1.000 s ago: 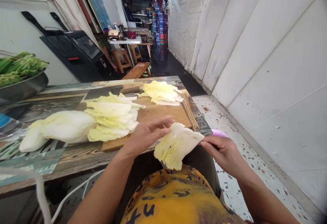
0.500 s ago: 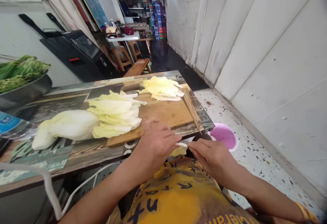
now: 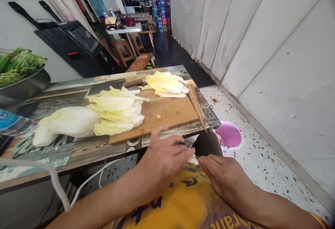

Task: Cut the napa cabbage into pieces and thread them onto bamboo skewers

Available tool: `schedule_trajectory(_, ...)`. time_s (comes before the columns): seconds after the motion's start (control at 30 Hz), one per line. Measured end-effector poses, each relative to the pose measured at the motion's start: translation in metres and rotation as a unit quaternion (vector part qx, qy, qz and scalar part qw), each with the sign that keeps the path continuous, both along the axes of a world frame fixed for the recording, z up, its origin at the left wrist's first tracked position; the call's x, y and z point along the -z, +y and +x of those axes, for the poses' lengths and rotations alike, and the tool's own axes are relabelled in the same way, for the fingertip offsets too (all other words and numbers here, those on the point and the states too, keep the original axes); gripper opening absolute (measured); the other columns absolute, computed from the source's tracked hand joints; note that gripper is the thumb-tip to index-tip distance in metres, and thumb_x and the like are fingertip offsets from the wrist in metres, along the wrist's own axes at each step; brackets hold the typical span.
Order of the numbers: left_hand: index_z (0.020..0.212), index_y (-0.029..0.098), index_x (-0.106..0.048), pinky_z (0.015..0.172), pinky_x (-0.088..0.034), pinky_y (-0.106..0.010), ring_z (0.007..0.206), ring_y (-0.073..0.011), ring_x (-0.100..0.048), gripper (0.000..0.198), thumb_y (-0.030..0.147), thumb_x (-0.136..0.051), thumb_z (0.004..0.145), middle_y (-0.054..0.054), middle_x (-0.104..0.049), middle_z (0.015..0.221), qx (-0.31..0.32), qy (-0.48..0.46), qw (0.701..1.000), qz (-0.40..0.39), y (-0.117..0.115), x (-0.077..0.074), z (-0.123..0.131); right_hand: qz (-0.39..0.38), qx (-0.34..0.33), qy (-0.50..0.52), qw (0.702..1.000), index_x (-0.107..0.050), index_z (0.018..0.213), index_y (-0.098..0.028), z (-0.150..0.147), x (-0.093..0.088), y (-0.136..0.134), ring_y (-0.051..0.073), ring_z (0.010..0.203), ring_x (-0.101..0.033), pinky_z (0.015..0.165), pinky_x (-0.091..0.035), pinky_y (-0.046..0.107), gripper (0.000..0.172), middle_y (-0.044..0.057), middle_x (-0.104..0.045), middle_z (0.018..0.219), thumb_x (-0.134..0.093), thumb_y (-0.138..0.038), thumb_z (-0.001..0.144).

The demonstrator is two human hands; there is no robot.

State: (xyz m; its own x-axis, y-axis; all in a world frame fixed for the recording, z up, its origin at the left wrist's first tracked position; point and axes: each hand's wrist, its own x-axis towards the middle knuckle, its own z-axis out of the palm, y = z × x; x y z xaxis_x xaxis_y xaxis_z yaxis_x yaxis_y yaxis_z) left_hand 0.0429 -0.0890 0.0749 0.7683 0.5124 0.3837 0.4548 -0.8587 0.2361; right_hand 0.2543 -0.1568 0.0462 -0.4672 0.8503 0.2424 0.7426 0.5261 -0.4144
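Observation:
My left hand (image 3: 170,154) is closed on a napa cabbage leaf (image 3: 193,160), above my lap by the table's front edge. Only the leaf's white end shows; my fingers hide the rest. My right hand (image 3: 218,169) is pinched at that end, and what its fingers hold is hidden. A wooden cutting board (image 3: 172,112) lies just beyond. Flat cabbage leaves (image 3: 119,110) are stacked on its left side, and a yellower pile (image 3: 166,84) rests at its far edge. Thin bamboo skewers (image 3: 196,105) lie along its right side.
A whole napa cabbage (image 3: 73,121) lies left of the board, near green-handled scissors (image 3: 23,145). A metal bowl of greens (image 3: 24,84) and a plastic bottle (image 3: 13,122) stand far left. A pink basin (image 3: 229,135) is on the floor at right; a white cable (image 3: 56,183) hangs in front.
Both hands have moved slightly down and closer to my body, with the leaf between them. Less of the leaf shows below the left hand. The view has shifted a little.

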Motion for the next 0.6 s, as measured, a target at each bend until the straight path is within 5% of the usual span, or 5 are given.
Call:
schedule_trajectory(0.07, 0.115, 0.021, -0.057, 0.106, -0.018, -0.051, 0.103, -0.0230, -0.058, 0.030, 0.030, -0.058, 0.086, -0.005, -0.071, 0.098, -0.035, 0.022, 0.999, 0.003, 0.006, -0.009, -0.008, 0.002, 0.011, 0.006, 1.000, -0.049, 0.081, -0.019, 0.003, 0.000, -0.001, 0.011, 0.057, -0.047, 0.055, -0.033, 0.024, 0.020, -0.002, -0.050, 0.065, -0.036, -0.009, 0.092)
schedule_trajectory(0.13, 0.105, 0.022, -0.061, 0.107, -0.015, -0.051, 0.099, -0.0212, -0.060, 0.019, 0.028, -0.056, 0.088, -0.003, -0.071, 0.092, -0.041, 0.036, 0.998, -0.005, 0.010, -0.012, -0.014, 0.001, 0.013, 0.002, 1.000, -0.049, 0.081, -0.019, 0.005, 0.000, -0.003, 0.011, 0.056, -0.046, 0.054, -0.032, 0.024, 0.019, -0.003, -0.050, 0.065, -0.037, -0.009, 0.093)
schedule_trajectory(0.37, 0.080, 0.021, -0.063, 0.111, -0.010, -0.047, 0.095, -0.0159, -0.061, 0.021, 0.014, -0.046, 0.090, 0.004, -0.070, 0.077, 0.009, 0.000, 1.000, -0.019, 0.007, 0.001, -0.005, 0.027, -0.006, -0.021, 0.999, -0.048, 0.082, -0.020, 0.001, -0.003, -0.004, 0.011, 0.055, -0.045, 0.053, -0.031, 0.024, 0.022, -0.003, -0.048, 0.063, -0.034, -0.009, 0.094)
schedule_trajectory(0.47, 0.092, 0.023, -0.063, 0.112, -0.004, -0.050, 0.103, -0.0196, -0.060, 0.012, 0.023, -0.051, 0.090, 0.002, -0.071, 0.086, 0.007, 0.019, 1.000, -0.023, 0.009, -0.004, -0.009, 0.034, 0.004, -0.014, 0.999, -0.049, 0.081, -0.019, 0.003, -0.004, -0.003, 0.011, 0.056, -0.045, 0.053, -0.032, 0.024, 0.021, -0.003, -0.049, 0.064, -0.036, -0.010, 0.094)
schedule_trajectory(0.6, 0.111, 0.021, -0.058, 0.111, -0.008, -0.052, 0.105, -0.0219, -0.060, 0.025, 0.032, -0.056, 0.088, -0.004, -0.069, 0.103, -0.052, 0.053, 0.997, -0.008, 0.015, -0.016, -0.024, 0.045, 0.016, -0.004, 0.999, -0.052, 0.087, -0.018, 0.007, -0.003, -0.003, 0.011, 0.057, -0.046, 0.055, -0.032, 0.025, 0.018, -0.002, -0.051, 0.066, -0.037, -0.010, 0.094)
